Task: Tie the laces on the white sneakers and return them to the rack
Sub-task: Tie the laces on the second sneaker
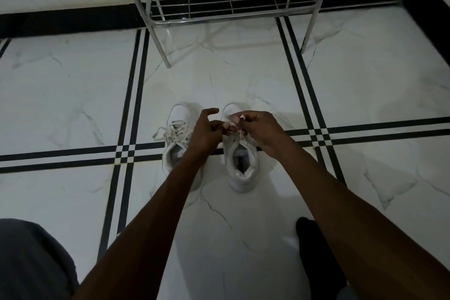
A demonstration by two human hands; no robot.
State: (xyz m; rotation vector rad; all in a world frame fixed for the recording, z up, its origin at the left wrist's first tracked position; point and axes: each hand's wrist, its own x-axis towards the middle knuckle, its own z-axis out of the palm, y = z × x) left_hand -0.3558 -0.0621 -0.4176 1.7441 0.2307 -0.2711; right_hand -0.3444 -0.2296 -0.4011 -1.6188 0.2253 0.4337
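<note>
2 white sneakers stand side by side on the marble-patterned floor [73,95], toes pointing toward the metal rack [226,5], which stands well apart from them against the wall. The left sneaker [176,129] shows loose laces [168,133], 1 end trailing onto the floor at its outer side. Both hands work over the tongue of the right sneaker [239,165]. The left hand [205,133] has its fingers curled around that shoe's lace [239,133], index finger extended forward. The right hand [258,128] pinches the same lace between thumb and fingertips. The knot itself is hidden between the hands. A dark-socked foot [314,248] rests on the floor at lower right.
</note>
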